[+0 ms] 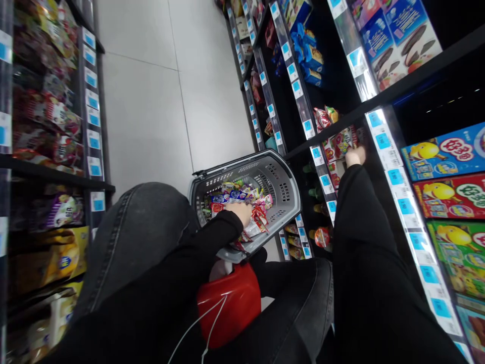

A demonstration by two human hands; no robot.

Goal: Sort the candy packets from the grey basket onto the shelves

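My left hand (241,212) is inside a grey plastic shopping basket (290,194), lying on small candy and snack packets (261,217) in red, blue, yellow and pink wrappers. Its fingers are partly lost among the wrappers, so their grip does not show. To the right, my right hand (356,155) reaches into a low shelf. Its fingers are closed at the edge of a red and white snack packet (344,141) with fruit pictures. More red fruit-pictured packs (334,172) lie just below that hand.
Shelves with price tags (407,202) line the right, holding blue, red and green snack boxes (450,197). Bagged sweets (56,111) fill the left shelves. Grey floor tiles (144,101) run between them. A red object (229,303) with a white cord lies near my lap.
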